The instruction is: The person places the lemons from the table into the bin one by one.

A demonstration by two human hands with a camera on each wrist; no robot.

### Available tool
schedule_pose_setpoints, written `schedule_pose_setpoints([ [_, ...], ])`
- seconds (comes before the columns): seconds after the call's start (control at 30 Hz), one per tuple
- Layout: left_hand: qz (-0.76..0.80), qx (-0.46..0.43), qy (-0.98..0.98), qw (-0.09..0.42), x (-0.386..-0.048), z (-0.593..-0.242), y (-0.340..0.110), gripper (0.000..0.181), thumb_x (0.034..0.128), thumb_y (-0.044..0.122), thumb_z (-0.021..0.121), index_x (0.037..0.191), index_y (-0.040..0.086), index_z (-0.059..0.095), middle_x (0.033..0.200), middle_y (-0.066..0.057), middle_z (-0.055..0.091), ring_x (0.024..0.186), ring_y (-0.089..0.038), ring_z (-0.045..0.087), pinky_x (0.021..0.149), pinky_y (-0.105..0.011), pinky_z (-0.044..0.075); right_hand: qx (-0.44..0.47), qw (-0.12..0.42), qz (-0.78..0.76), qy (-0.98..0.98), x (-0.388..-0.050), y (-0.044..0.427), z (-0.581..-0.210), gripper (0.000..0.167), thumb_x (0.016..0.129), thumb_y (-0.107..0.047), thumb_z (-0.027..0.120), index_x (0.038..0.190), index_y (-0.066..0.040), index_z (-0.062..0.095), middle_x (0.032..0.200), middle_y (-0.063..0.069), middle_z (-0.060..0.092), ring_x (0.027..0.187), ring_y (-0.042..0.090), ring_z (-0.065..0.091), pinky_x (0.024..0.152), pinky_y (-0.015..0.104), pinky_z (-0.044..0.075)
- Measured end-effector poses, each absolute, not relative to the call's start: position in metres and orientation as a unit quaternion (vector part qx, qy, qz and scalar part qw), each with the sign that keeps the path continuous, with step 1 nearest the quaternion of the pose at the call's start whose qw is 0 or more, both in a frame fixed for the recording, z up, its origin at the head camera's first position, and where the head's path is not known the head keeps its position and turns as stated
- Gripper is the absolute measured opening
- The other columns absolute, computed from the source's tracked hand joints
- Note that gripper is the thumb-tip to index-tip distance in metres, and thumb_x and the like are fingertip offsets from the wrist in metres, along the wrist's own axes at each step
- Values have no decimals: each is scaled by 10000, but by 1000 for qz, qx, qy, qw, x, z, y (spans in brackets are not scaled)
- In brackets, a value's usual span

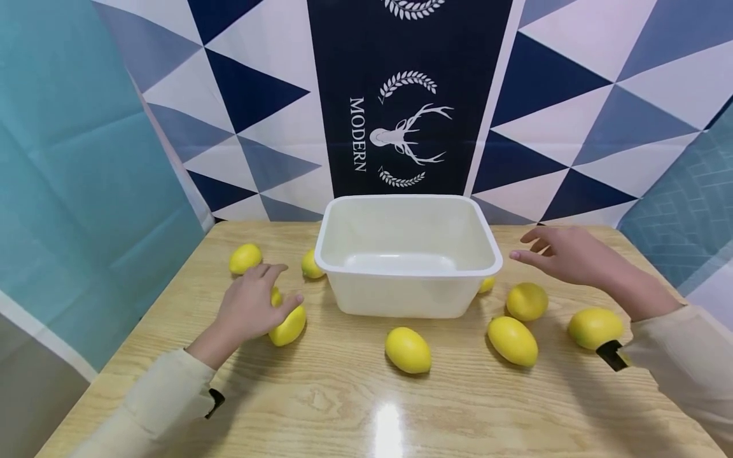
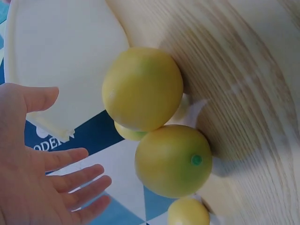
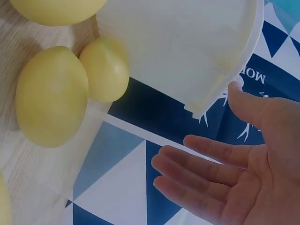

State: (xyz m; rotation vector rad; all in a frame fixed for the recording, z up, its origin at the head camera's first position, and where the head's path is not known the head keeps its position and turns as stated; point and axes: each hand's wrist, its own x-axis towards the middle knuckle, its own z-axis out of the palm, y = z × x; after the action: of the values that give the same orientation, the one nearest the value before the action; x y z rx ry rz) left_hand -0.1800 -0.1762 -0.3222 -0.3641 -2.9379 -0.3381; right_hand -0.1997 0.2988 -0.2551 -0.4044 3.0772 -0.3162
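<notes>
The left arm [image 1: 160,394] and right arm [image 1: 681,362], both sleeved, reach forward, well apart. The left grip [image 1: 251,305] has its fingers extended, thumb spread away from them. On the right grip [image 1: 569,256], fingers bend loosely and the thumb points inward.

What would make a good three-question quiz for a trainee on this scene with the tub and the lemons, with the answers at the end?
1. In the head view, which visibly covers part of the lemons: the left hand or the right hand?
2. True or false: the right hand is gripping the tub.
3. Which way does the tub's opening face? A) down B) up C) toward the left hand

Key:
1. The left hand.
2. False; the head view shows a gap between them.
3. B.
</notes>
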Motion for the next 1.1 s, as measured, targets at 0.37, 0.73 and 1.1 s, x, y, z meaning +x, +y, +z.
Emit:
schedule_pose_setpoints([
  [0.37, -93, -157, -976, 123, -171, -331, -168, 644, 828, 473, 650, 1283, 27, 558, 1309, -197, 562, 1245, -381, 505, 1017, -589, 403, -127, 10, -108, 986, -212, 297, -251, 581, 960, -430, 533, 1211, 92, 573, 1110, 319, 644, 962, 432, 646, 709, 455, 579],
  [0.73, -84, -159, -974, 134, -161, -340, -160, 660, 781, 446, 702, 1285, 49, 550, 1322, -211, 543, 1223, -388, 516, 994, -568, 418, -123, 3, -105, 987, -222, 293, -243, 546, 966, -422, 522, 1189, 71, 599, 1073, 302, 661, 924, 410, 650, 687, 453, 571],
  [1.1, -73, -144, -979, 125, -152, -344, -155, 661, 793, 418, 718, 1313, 57, 531, 1363, -211, 499, 1214, -393, 507, 966, -556, 447, -122, 8, -110, 986, -233, 286, -236, 455, 935, -347, 598, 1153, 52, 613, 1074, 296, 660, 937, 407, 643, 699, 449, 574],
])
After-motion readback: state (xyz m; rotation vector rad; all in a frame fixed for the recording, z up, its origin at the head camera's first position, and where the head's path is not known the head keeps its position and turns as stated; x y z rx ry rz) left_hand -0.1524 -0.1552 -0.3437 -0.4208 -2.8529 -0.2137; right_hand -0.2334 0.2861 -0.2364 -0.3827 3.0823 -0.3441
